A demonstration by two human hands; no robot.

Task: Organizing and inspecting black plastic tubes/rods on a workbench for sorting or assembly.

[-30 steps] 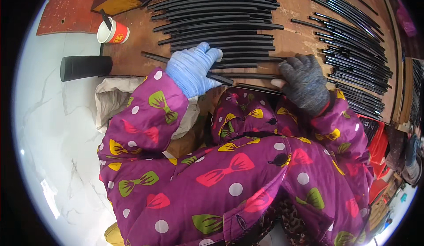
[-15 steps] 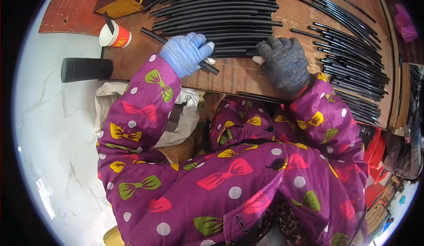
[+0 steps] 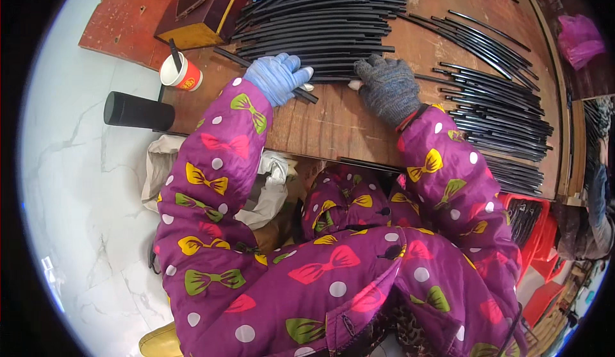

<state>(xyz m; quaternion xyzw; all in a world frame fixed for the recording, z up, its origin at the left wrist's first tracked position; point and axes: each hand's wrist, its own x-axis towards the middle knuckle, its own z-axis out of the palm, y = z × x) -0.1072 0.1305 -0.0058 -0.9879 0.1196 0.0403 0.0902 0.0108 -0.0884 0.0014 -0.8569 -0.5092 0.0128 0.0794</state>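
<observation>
A second earlier a slim rod had stretched from hand to hand, nearer the body than the rest; now both sets of fingers had moved up to the near edge of the stack of matte black rods (image 3: 314, 33), and brown wood of the table (image 3: 339, 123) showed just below them. The left hand (image 3: 275, 80), in a pale blue glove, had its fingers curled closed around a single loose black rod (image 3: 308, 96), which slanted through the grasp: one end stuck out beyond the knuckles to the upper left, the other past the thumb to the lower right. The right hand (image 3: 387, 89), in a dark grey knitted glove, had come inward; its fingers were bent down at the right ends of the nearest stacked rods, the bare thumb tip just beside them — whether they gripped or merely pressed, I could not tell. The change suggested that the spanning rod had joined the near row, while the one in the left fingers remained apart from it, at a slant. The stack lay directly between and beyond both sets of fingertips; to the right of the right-hand fingers, well apart from the left ones, lay the glossy black rods (image 3: 503, 110).
</observation>
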